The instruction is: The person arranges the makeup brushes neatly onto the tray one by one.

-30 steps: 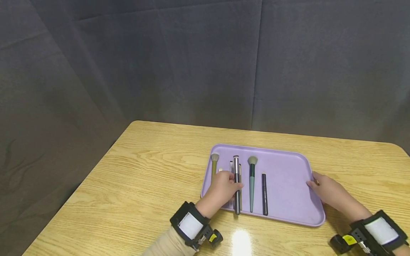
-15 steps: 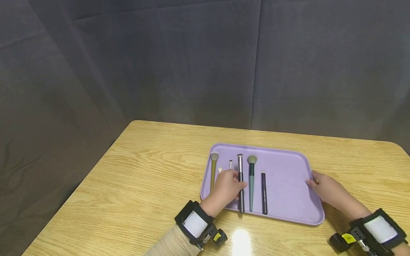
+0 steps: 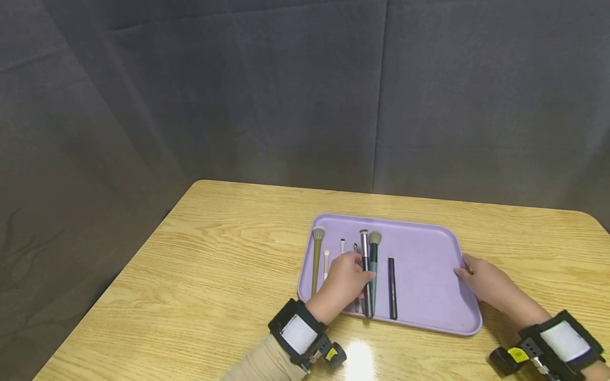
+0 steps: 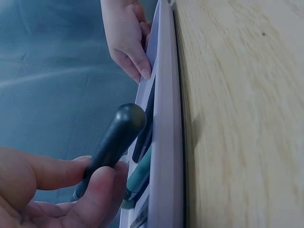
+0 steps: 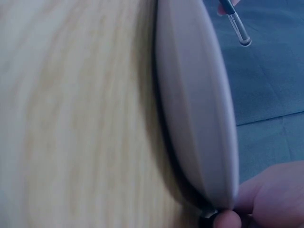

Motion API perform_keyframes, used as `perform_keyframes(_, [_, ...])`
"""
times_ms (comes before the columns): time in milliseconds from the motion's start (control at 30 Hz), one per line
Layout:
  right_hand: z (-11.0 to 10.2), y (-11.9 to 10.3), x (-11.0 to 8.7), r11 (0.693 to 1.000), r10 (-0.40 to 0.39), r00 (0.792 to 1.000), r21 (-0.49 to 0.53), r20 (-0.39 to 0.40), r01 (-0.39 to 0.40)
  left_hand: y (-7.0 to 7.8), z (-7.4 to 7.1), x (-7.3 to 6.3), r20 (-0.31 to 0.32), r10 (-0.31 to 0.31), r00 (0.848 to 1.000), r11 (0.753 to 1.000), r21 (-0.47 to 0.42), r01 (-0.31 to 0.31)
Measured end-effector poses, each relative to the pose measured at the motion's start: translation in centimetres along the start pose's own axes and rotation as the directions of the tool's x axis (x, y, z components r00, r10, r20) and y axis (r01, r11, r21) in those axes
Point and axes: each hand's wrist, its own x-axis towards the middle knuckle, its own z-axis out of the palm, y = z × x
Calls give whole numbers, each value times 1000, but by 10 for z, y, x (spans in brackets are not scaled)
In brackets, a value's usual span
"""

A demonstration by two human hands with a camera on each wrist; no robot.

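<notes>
My left hand (image 3: 343,278) pinches a makeup brush (image 3: 364,244) with a black handle and silver ferrule. In the left wrist view the black handle (image 4: 116,135) stands tilted between thumb and fingers, raised above the lilac tray (image 3: 426,275). In the head view it partly covers a green makeup brush (image 3: 374,254) on the tray. My right hand (image 3: 488,286) grips the tray's right edge, thumb on the inner side. In the right wrist view the tray's outer wall (image 5: 199,104) hides most of the tray's inside.
To the right of the green brush lies a short black brush (image 3: 392,288). On the left side are an olive-handled brush (image 3: 316,256), a small white-tipped brush (image 3: 326,259) and slim brushes partly behind my left hand. The wooden table (image 3: 214,254) extends around the tray.
My left hand has moved right with the black-handled brush, from over the slim brushes to over the green brush. My right hand stays at the tray's edge.
</notes>
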Motion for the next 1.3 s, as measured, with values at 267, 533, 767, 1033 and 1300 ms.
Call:
perform_keyframes(267, [0, 0, 0, 1000, 5, 1000, 11, 9, -5, 4, 6, 1, -12, -7, 1000, 1000, -17, 7])
perform_keyframes(533, [-1, 0, 0, 1000, 8, 1000, 14, 16, -8, 5, 13, 1, -51, 18, 999, 997, 71, -15])
perform_keyframes(767, [0, 1, 0, 1000, -3, 1000, 6, -2, 3, 7, 18, 2, -47, 0, 999, 999, 37, 2])
perform_keyframes(1033, [0, 0, 0, 1000, 6, 1000, 27, 8, -6, 10, 25, 2, -19, 0, 1000, 1000, -25, 0])
perform_keyframes(1300, [1, 0, -1, 999, 14, 1000, 34, 20, -15, 14, 30, 3, -5, 14, 1000, 1000, -21, -14])
